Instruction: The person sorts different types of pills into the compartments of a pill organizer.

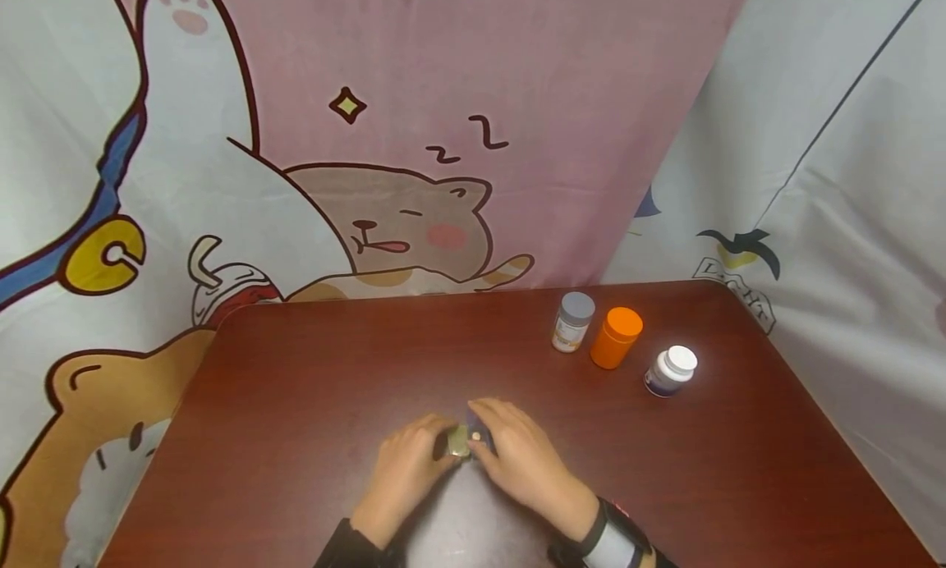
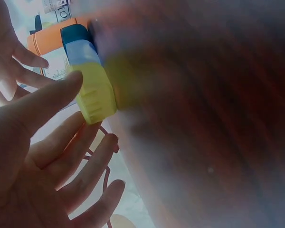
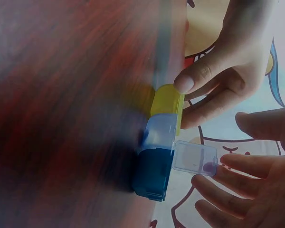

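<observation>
On the table lies a small pill box (image 3: 160,133) with a yellow, a pale clear and a dark blue-teal compartment in a row. Its clear middle lid (image 3: 195,157) stands raised. My left hand (image 1: 410,461) pinches the yellow end (image 2: 96,92), thumb on one side and fingers on the other. At the other end is my right hand (image 1: 525,457), with extended fingertips (image 3: 225,159) right at the lid's free edge and the thumb held apart. The head view shows little of the box, as both hands cover it.
Toward the back right stand a grey-capped bottle (image 1: 571,326), an orange bottle (image 1: 616,338) and a white bottle (image 1: 670,371). The brown table (image 1: 310,371) ends at a printed cloth (image 1: 591,100) hung behind it.
</observation>
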Demonstrator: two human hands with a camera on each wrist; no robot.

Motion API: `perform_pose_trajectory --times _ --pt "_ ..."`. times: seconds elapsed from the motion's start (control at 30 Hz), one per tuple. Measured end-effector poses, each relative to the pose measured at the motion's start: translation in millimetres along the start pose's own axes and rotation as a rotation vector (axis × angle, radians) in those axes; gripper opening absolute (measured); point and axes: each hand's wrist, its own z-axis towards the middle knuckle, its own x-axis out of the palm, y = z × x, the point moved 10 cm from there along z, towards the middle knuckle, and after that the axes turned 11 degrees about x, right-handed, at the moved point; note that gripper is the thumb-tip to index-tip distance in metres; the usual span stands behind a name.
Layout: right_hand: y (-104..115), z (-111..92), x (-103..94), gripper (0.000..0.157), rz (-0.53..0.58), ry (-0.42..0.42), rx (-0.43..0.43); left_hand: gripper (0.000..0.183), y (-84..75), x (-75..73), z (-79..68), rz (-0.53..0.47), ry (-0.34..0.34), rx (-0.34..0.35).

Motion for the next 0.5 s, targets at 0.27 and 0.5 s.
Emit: perform_pose_trajectory --times 0.27,0.5 --pt "4.5 -11.7 0.3 0.039 -0.044 -0.021 -0.040 0.042 -3.7 -2.9 -1.0 0.049 -0.041 0.016" --pt "8.1 -19.7 3.8 0.037 -0.078 -0.031 -0.077 0.041 -7.2 -4.8 -1.0 0.064 -0.057 0.017"
